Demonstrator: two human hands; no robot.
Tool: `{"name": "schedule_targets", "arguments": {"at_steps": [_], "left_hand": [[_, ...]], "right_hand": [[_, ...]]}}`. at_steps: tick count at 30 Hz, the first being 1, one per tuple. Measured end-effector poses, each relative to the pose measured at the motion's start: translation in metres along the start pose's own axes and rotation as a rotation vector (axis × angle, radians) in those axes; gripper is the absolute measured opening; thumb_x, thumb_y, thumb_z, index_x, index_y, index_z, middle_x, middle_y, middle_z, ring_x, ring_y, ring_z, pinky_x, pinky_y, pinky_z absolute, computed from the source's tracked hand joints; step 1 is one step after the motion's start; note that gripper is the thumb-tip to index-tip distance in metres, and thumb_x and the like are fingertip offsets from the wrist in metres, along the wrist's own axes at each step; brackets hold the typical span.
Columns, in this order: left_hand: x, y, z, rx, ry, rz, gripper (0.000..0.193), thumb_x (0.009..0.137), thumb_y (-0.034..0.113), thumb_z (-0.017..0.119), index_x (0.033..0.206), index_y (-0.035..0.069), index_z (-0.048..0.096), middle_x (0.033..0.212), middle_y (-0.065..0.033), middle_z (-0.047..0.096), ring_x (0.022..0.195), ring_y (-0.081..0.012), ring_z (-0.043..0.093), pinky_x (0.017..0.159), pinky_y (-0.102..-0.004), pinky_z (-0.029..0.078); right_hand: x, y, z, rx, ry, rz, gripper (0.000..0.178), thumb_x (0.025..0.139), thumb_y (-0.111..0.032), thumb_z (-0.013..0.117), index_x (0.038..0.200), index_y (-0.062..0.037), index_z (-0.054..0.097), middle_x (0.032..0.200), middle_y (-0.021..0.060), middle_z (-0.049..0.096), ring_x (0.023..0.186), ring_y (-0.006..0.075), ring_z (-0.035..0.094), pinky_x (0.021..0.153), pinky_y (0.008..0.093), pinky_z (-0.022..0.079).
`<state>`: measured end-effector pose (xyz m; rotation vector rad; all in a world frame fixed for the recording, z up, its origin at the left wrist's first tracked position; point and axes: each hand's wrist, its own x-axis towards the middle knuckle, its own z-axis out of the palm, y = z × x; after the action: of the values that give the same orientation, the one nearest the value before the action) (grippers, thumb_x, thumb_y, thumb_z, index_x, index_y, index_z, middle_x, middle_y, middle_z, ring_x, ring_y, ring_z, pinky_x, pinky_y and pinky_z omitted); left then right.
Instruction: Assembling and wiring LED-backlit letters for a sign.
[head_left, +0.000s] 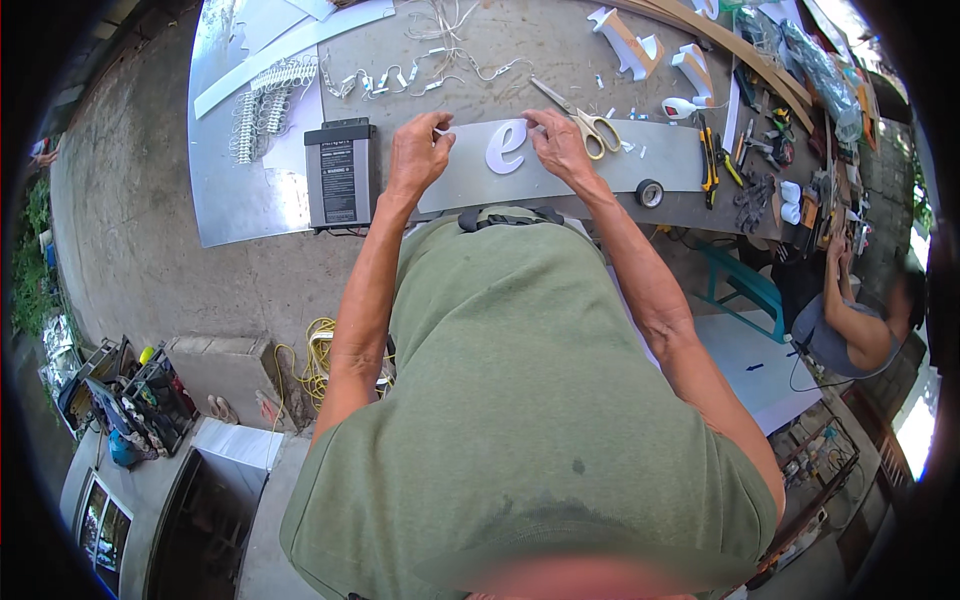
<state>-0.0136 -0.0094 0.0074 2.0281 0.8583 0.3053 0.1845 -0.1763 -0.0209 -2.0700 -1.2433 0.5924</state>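
A white, rounded cut-out letter [493, 152] lies on a long pale metal strip [455, 185] along the table's near edge. My left hand [420, 155] is to the left of the letter, apart from it, with fingers bent and thumb and forefinger spread. Close by the letter's right edge is my right hand [560, 145], its thumb and forefinger apart; whether a fingertip touches the letter I cannot tell. I see nothing held in either hand. Scissors [598, 133] with cream handles lie just beyond my right hand. A roll of black tape [650, 193] rests on the strip's right part.
A dark power supply box [342, 175] stands left of my left arm. Strings of small light modules [385, 80] lie farther back. White channel letters [630, 48], a yellow utility knife [709, 165], pliers and other tools crowd the right. Another person [850, 330] works at far right, by a teal stool [745, 285].
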Motion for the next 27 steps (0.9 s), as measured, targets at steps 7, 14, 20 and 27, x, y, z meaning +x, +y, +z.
{"name": "schedule_targets", "arguments": {"at_steps": [7,14,20,27], "left_hand": [[0.046,-0.003,0.016,-0.039,0.052,0.121,0.023,0.079,0.004,0.071,0.102,0.001,0.072,0.093,-0.0177,0.071,0.080,-0.0303,0.069,0.075,-0.0386,0.054],[0.073,-0.008,0.023,0.065,0.135,0.065,0.028,0.078,0.003,0.069,0.106,0.003,0.068,0.102,-0.0182,0.068,0.089,-0.0352,0.068,0.078,-0.0430,0.053],[0.106,-0.028,0.008,0.203,0.292,0.152,0.043,0.076,0.005,0.073,0.118,0.008,0.066,0.104,-0.0123,0.067,0.077,-0.0282,0.067,0.074,-0.0397,0.053],[0.114,-0.033,0.000,0.417,0.167,0.171,0.020,0.080,0.012,0.072,0.100,0.013,0.074,0.100,-0.0068,0.067,0.096,-0.0296,0.064,0.080,-0.0413,0.053]], "right_hand": [[0.047,0.005,-0.014,0.011,0.205,0.081,0.027,0.084,-0.006,0.063,0.110,-0.0040,0.071,0.100,0.0179,0.067,0.090,0.0345,0.067,0.083,0.0413,0.052],[0.096,0.019,-0.014,-0.172,0.147,0.082,0.028,0.084,-0.015,0.065,0.111,-0.0084,0.072,0.107,0.0167,0.064,0.104,0.0344,0.062,0.091,0.0436,0.051],[0.105,0.025,-0.006,-0.193,0.048,0.078,0.026,0.083,-0.016,0.066,0.108,-0.0113,0.072,0.107,0.0159,0.062,0.105,0.0337,0.060,0.090,0.0438,0.050],[0.103,0.023,-0.018,-0.129,0.035,0.058,0.018,0.082,-0.017,0.067,0.095,-0.0054,0.073,0.091,0.0144,0.065,0.089,0.0299,0.064,0.082,0.0399,0.051]]}}
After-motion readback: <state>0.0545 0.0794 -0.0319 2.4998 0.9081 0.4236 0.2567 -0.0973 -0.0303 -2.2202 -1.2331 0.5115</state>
